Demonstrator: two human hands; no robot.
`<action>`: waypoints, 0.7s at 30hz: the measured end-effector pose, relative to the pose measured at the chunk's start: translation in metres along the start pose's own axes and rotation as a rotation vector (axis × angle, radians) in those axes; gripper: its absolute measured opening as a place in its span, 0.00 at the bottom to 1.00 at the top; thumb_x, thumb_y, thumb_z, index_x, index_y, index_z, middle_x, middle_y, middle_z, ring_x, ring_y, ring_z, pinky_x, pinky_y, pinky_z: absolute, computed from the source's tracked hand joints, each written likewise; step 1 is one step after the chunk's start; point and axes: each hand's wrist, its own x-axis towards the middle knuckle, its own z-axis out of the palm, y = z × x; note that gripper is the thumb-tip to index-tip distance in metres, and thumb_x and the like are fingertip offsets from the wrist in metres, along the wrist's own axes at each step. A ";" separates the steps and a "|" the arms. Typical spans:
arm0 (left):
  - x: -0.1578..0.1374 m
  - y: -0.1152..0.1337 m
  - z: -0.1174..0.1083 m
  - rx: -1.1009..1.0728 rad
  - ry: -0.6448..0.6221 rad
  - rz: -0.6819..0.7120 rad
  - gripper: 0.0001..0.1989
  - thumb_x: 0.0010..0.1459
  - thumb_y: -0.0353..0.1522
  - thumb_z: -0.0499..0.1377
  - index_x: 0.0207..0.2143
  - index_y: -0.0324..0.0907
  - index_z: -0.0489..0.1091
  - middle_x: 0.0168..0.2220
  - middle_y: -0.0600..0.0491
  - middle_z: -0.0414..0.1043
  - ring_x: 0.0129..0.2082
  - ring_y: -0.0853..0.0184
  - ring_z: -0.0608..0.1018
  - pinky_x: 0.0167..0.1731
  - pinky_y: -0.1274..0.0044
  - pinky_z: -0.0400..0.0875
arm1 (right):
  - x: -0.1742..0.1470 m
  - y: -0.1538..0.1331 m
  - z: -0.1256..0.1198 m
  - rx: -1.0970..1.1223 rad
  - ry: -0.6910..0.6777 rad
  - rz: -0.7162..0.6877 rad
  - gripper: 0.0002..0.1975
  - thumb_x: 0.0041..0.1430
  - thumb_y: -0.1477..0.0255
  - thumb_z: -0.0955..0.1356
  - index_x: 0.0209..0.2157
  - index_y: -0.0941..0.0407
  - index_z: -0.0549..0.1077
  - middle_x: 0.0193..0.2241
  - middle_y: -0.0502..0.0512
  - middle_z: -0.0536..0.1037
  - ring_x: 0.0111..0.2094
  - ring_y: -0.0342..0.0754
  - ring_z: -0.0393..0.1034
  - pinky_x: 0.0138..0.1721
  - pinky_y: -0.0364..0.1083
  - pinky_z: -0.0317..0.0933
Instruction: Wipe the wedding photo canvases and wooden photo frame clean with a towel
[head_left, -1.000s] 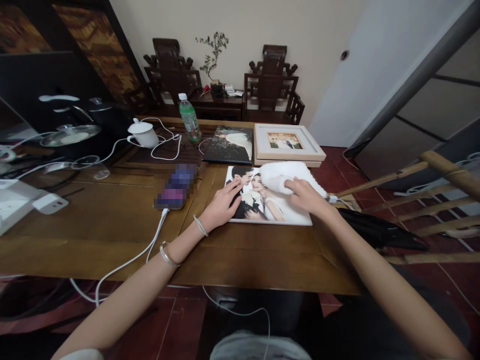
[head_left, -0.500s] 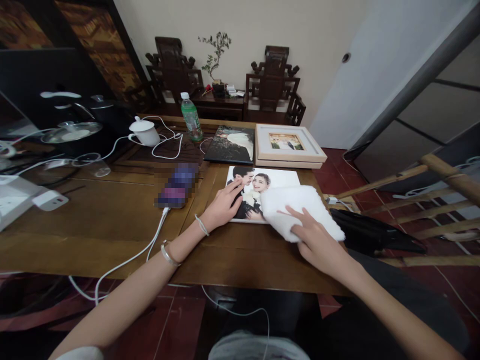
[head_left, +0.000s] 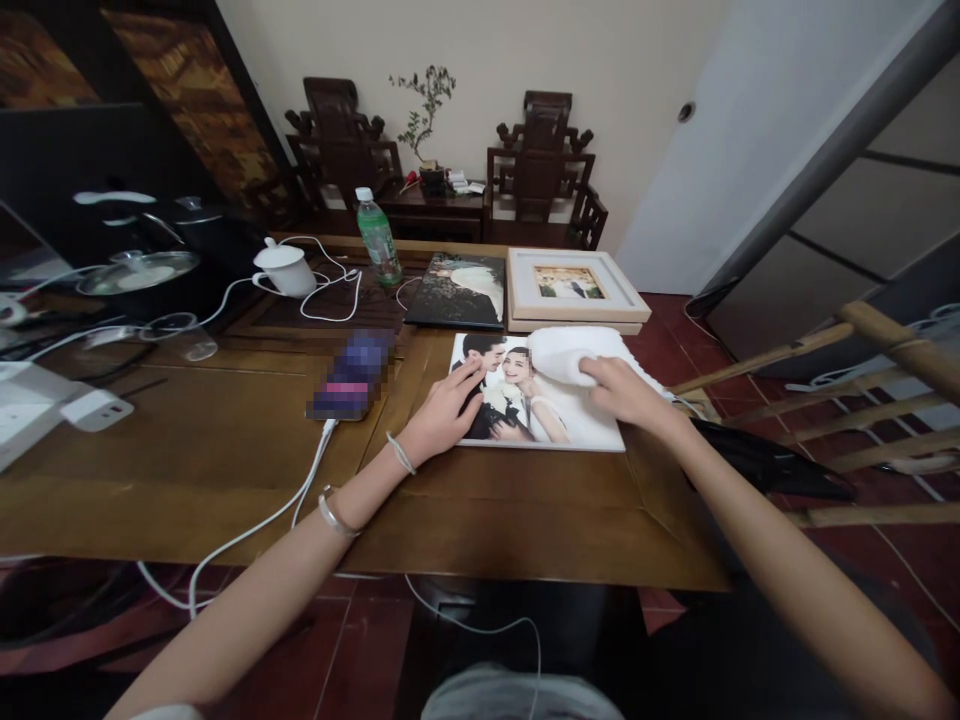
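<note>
A white-edged wedding photo panel lies flat on the wooden table. It shows a couple's portrait. My left hand rests on its left side, fingers stretched out and touching the surface. On the panel's upper right part lies a fluffy white cloth, bunched up under my right hand. The fingers of that hand are curled into the cloth and partly hidden by it. Part of the panel's right side is covered by the cloth.
Behind the panel lie a dark photo panel and a pale framed photo. A charging phone, a green bottle, a lidded white cup, a clear plastic cup and a power strip are further left.
My right hand has moved away from me with the cloth, uncovering the panel's lower right part. Its fingers now grip the cloth instead of lying spread on it. The left hand stays put.
</note>
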 end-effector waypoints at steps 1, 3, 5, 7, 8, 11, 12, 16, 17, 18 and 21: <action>0.000 0.000 0.000 -0.003 0.001 0.000 0.24 0.66 0.35 0.46 0.61 0.35 0.60 0.65 0.40 0.56 0.66 0.55 0.58 0.61 0.58 0.57 | 0.007 0.003 0.001 -0.002 -0.002 0.004 0.13 0.41 0.83 0.58 0.29 0.56 0.67 0.29 0.61 0.76 0.35 0.57 0.71 0.36 0.51 0.63; 0.000 0.000 0.000 -0.009 0.004 0.001 0.23 0.66 0.35 0.47 0.61 0.37 0.60 0.65 0.40 0.56 0.66 0.55 0.58 0.61 0.57 0.57 | 0.013 0.004 0.006 -0.004 0.025 0.000 0.15 0.41 0.84 0.58 0.31 0.56 0.68 0.33 0.62 0.77 0.38 0.58 0.72 0.40 0.51 0.63; 0.000 -0.001 0.000 -0.013 0.008 0.004 0.23 0.66 0.34 0.47 0.61 0.37 0.60 0.65 0.41 0.56 0.66 0.56 0.58 0.61 0.58 0.57 | 0.006 -0.003 0.015 -0.017 0.070 -0.011 0.17 0.43 0.85 0.58 0.34 0.57 0.69 0.43 0.65 0.77 0.48 0.59 0.70 0.49 0.56 0.60; 0.000 -0.001 0.000 -0.013 0.010 0.008 0.23 0.66 0.34 0.47 0.61 0.38 0.60 0.65 0.41 0.56 0.66 0.56 0.57 0.61 0.58 0.57 | -0.012 -0.016 0.024 -0.026 0.095 -0.020 0.19 0.44 0.86 0.59 0.37 0.58 0.70 0.53 0.68 0.72 0.59 0.60 0.60 0.57 0.63 0.53; 0.000 -0.001 0.001 -0.012 0.011 0.009 0.23 0.66 0.34 0.47 0.61 0.37 0.60 0.65 0.41 0.56 0.66 0.57 0.57 0.61 0.58 0.57 | -0.024 -0.024 0.028 -0.024 0.095 -0.028 0.19 0.44 0.86 0.59 0.37 0.58 0.70 0.57 0.69 0.68 0.63 0.61 0.55 0.60 0.65 0.49; 0.000 -0.001 0.002 -0.011 0.015 0.008 0.23 0.66 0.34 0.46 0.61 0.37 0.60 0.65 0.40 0.56 0.66 0.57 0.57 0.62 0.58 0.56 | -0.065 -0.053 0.030 0.013 0.070 -0.094 0.18 0.44 0.88 0.58 0.33 0.59 0.71 0.62 0.67 0.63 0.66 0.62 0.46 0.62 0.69 0.44; 0.000 -0.001 0.002 -0.011 0.017 0.007 0.23 0.66 0.34 0.46 0.61 0.37 0.60 0.65 0.40 0.56 0.66 0.57 0.57 0.62 0.58 0.56 | -0.078 -0.062 0.028 0.031 0.055 -0.123 0.19 0.44 0.89 0.58 0.32 0.58 0.71 0.62 0.65 0.63 0.67 0.62 0.45 0.62 0.70 0.44; 0.000 -0.001 0.003 -0.006 0.013 0.011 0.23 0.65 0.33 0.47 0.61 0.38 0.60 0.65 0.41 0.56 0.67 0.57 0.56 0.62 0.59 0.56 | -0.106 -0.087 0.017 0.088 -0.014 -0.199 0.19 0.42 0.90 0.57 0.29 0.57 0.71 0.62 0.62 0.64 0.66 0.62 0.46 0.61 0.71 0.45; 0.000 0.000 0.003 -0.005 0.009 0.011 0.23 0.65 0.33 0.47 0.61 0.38 0.60 0.65 0.41 0.55 0.67 0.57 0.56 0.62 0.59 0.56 | -0.106 -0.088 0.015 0.094 -0.031 -0.203 0.19 0.42 0.90 0.58 0.29 0.57 0.72 0.62 0.62 0.64 0.66 0.61 0.47 0.61 0.71 0.46; 0.000 0.000 0.002 -0.005 0.006 0.009 0.23 0.65 0.33 0.47 0.61 0.37 0.60 0.65 0.41 0.55 0.67 0.57 0.56 0.62 0.59 0.56 | -0.103 -0.088 0.013 0.095 -0.043 -0.199 0.19 0.42 0.90 0.58 0.30 0.57 0.72 0.61 0.62 0.65 0.66 0.61 0.49 0.61 0.69 0.47; 0.000 0.000 0.002 -0.004 0.006 0.004 0.23 0.66 0.33 0.47 0.61 0.38 0.60 0.65 0.41 0.55 0.67 0.57 0.56 0.62 0.59 0.56 | -0.077 -0.079 0.009 0.083 -0.047 -0.159 0.20 0.45 0.89 0.58 0.35 0.58 0.73 0.58 0.67 0.69 0.64 0.58 0.53 0.61 0.65 0.51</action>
